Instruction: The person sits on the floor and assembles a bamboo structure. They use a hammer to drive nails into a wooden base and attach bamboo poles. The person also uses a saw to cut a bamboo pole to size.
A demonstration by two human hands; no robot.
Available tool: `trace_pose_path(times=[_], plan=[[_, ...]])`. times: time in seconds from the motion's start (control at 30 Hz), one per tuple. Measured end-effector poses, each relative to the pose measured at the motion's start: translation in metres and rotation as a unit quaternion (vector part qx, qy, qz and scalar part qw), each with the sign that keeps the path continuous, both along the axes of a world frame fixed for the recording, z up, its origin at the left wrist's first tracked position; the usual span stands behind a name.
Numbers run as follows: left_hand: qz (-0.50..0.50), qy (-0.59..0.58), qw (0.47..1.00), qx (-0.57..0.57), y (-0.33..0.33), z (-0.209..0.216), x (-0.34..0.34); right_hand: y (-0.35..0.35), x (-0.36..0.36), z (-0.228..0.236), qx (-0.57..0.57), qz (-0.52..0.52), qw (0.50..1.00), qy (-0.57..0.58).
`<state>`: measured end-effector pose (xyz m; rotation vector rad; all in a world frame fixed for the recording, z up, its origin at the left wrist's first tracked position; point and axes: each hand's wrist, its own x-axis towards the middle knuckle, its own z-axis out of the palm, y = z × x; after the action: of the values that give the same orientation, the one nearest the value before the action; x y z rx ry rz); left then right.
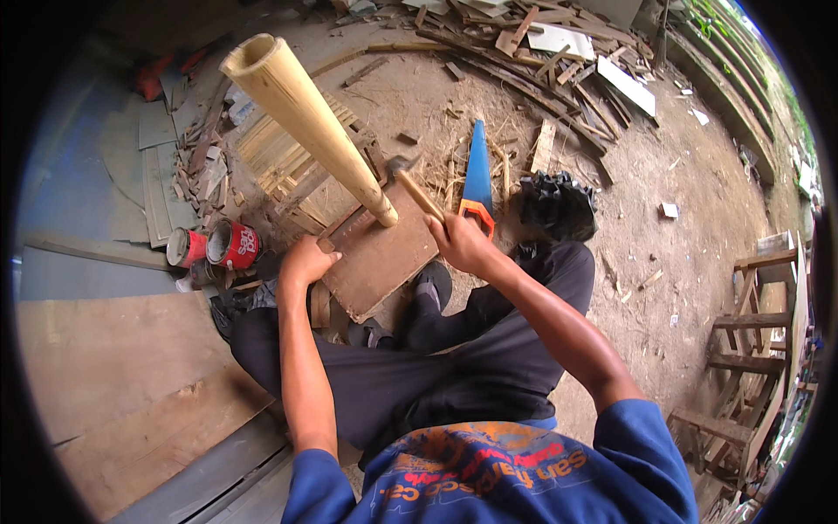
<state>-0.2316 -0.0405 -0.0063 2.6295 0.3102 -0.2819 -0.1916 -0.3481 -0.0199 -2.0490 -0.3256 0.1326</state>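
A thick bamboo tube [319,127] stands tilted, its hollow end toward me and its lower end on a brown wooden board [374,272]. My left hand [305,262] grips the board's left edge with the thumb on top; its other fingers are partly hidden. Closed round the wooden handle of a hammer [419,195] is my right hand [460,243]. The hammer's dark head lies just right of the tube, over the board's far edge. Beyond my right hand, a handsaw [477,170] with a blue blade and orange handle rests on the ground.
Bamboo slats [272,157] are stacked at the far left of the board. Two red cans [232,244] stand left of my left hand. A crumpled black bag [557,206] sits by my right knee. Scrap wood [559,70] is piled behind; a wooden rack [751,358] stands right.
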Motion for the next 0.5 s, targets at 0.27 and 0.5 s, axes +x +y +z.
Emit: trace_pose_path(times=[0.27, 0.5], plan=[[-0.022, 0.09, 0.995, 0.04, 0.002, 0.007, 0.005, -0.004, -0.06, 0.02, 0.038, -0.021, 0.99, 0.131], [0.038, 0.055, 0.997, 0.036, 0.008, 0.003, -0.006, 0.04, -0.062, 0.084, 0.046, 0.143, 0.987, -0.047]])
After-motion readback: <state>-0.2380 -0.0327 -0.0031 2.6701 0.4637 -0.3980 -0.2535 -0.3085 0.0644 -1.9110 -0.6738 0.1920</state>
